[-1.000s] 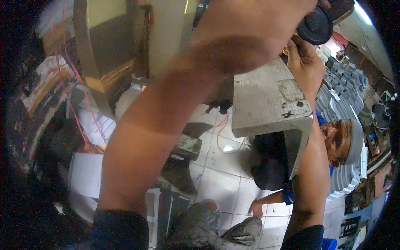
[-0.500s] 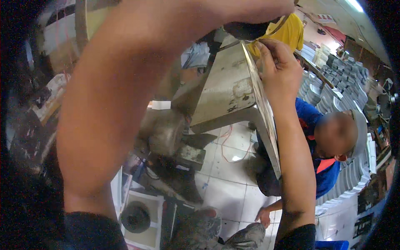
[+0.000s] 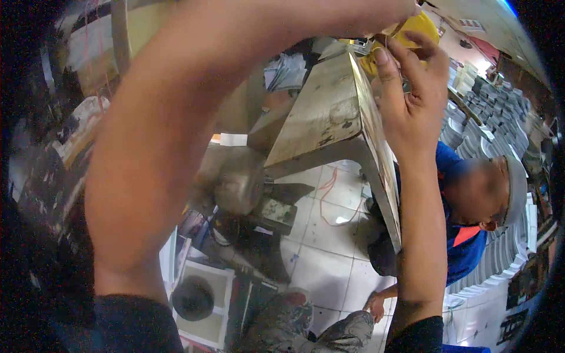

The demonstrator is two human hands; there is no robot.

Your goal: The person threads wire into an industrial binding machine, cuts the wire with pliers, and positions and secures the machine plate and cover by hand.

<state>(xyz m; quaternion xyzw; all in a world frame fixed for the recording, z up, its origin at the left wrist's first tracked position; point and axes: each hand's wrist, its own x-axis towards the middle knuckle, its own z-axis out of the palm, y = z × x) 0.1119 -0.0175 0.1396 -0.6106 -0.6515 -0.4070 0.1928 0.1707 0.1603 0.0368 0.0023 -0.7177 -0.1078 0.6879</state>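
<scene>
A worn metal saddle of a machine [image 3: 321, 103], with two sloping plates meeting at a ridge, stands between my arms. My right hand [image 3: 421, 97] is raised beside the upper end of that ridge. Its thumb and forefinger come close together in a pinch, near a thin dark strand; what they hold is too small to make out. My left arm arches across the top of the view, bringing my left hand [image 3: 388, 13] just above the right fingertips. The upper edge cuts off most of that hand, so its fingers are hidden. Something yellow [image 3: 419, 26] shows behind both hands.
A person in a blue top and grey cap [image 3: 462, 253] is close by on the right. Stacks of grey-white printed sheets [image 3: 497, 117] fill the area behind. A metal motor-like housing [image 3: 238, 185] is under the saddle, above a white tiled floor [image 3: 321, 273].
My right hand has shifted slightly up and right, away from the ridge, its fingers spreading a little. A dark rounded shape beneath my left hand is no longer visible. The view has shifted slightly.
</scene>
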